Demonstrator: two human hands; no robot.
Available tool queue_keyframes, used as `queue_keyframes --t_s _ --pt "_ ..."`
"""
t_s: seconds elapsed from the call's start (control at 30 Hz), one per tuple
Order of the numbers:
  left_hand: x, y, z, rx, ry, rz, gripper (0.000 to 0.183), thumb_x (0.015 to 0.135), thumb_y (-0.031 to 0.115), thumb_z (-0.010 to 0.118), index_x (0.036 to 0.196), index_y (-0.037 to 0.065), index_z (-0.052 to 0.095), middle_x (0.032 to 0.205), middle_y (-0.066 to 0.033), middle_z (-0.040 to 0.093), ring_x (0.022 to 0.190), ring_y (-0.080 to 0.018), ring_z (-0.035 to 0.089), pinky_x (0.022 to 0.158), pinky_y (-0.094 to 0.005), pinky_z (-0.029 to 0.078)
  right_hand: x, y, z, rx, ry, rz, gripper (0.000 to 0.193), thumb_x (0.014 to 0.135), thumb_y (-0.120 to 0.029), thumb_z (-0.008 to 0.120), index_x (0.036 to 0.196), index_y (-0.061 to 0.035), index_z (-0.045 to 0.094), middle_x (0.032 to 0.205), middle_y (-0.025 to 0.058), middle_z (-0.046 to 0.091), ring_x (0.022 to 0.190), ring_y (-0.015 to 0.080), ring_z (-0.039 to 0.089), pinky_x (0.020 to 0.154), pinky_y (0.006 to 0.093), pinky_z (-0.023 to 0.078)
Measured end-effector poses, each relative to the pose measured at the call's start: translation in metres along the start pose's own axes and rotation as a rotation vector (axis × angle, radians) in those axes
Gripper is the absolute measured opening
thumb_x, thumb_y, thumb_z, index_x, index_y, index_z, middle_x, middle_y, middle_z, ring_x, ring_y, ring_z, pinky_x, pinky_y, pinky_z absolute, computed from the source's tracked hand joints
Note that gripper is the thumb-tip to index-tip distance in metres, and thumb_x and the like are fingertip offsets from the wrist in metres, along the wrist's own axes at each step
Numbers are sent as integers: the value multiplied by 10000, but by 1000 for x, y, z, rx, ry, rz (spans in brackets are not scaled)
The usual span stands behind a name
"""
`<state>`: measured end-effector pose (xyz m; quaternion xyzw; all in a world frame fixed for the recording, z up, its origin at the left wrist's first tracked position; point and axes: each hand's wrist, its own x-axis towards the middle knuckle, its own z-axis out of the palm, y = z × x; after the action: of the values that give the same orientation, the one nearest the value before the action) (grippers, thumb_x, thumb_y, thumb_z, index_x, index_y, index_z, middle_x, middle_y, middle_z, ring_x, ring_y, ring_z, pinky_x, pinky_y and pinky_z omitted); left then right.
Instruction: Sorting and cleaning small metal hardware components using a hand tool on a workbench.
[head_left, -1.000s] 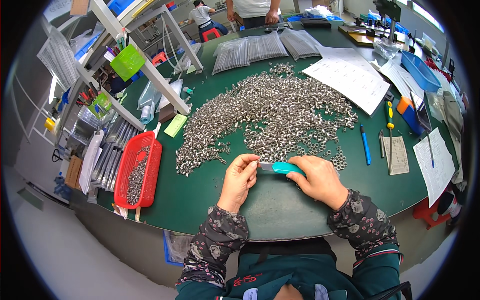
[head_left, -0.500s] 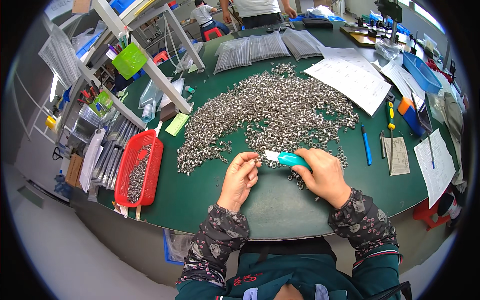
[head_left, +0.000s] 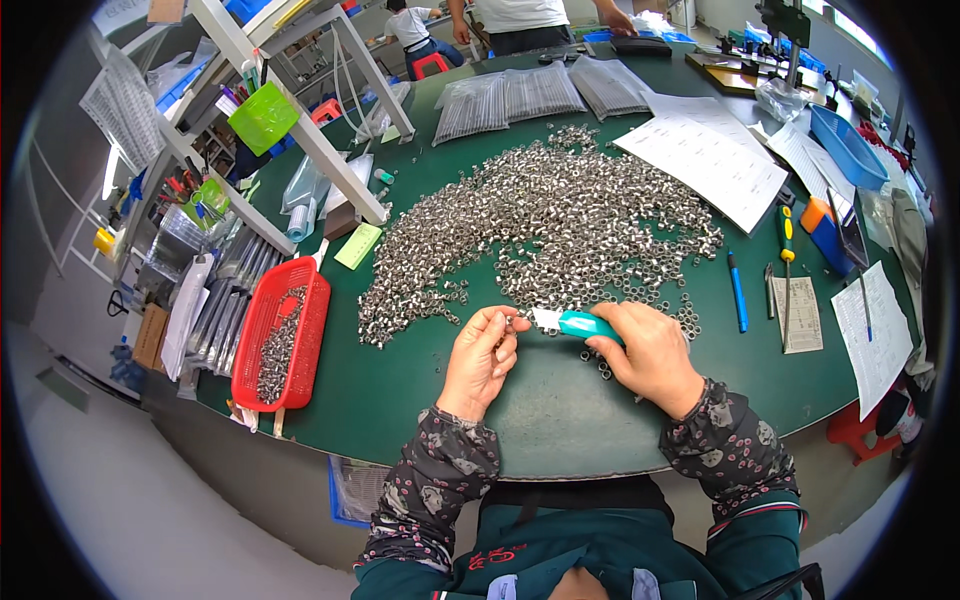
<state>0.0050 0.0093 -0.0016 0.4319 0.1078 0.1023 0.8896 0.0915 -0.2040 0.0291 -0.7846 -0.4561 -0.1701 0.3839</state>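
Observation:
In my right hand (head_left: 652,350) is a teal-handled scraper knife (head_left: 588,325) with a short pale blade that points left. The blade tip is close to the fingertips of my left hand (head_left: 482,360), which pinch a small metal ring (head_left: 511,322); the fingers partly cover it. Just beyond both hands a wide heap of small shiny metal rings (head_left: 540,220) spreads over the green tabletop (head_left: 450,400). Several loose rings (head_left: 603,368) lie under and beside the knife hand.
At the left stands a red plastic basket (head_left: 308,345) with metal rings inside. Bagged tubes (head_left: 470,108) lie at the back. On the right are paper sheets (head_left: 715,170), a blue pen (head_left: 737,290), a yellow-handled screwdriver (head_left: 786,235) and a blue tray (head_left: 848,150). Two people are at the far side.
Both hands hold nearly the same pose, with the blade still by the left fingertips. The whole view has shifted slightly. A person at the back has reached an arm farther right.

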Motion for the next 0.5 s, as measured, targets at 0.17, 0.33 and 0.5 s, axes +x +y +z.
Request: queue_keyframes --t_s 0.17,0.33,0.5 --pt "2 -1 3 95 31 -5 169 984 175 467 1008 41 567 875 -111 626 496 -24 384 381 -152 292 -1 2 1 0 -22 -3 255 770 -191 696 974 -73 598 718 84 560 673 269 582 584 387 468" --pt "-2 0 6 201 31 8 168 981 174 474 999 33 563 803 -86 611 482 -20 381 378 -152 271 2 0 3 18 -95 -34 260 768 -199 697 972 -72 599 736 85 569 684 275 587 590 389 471" --pt "-3 -4 13 124 -8 -27 167 982 195 466 960 48 542 770 -59 577 507 -41 394 401 -168 281 3 2 -6 54 -16 -57 269 739 -156 710 969 -53 616 778 117 614 715 307 599 632 389 475"
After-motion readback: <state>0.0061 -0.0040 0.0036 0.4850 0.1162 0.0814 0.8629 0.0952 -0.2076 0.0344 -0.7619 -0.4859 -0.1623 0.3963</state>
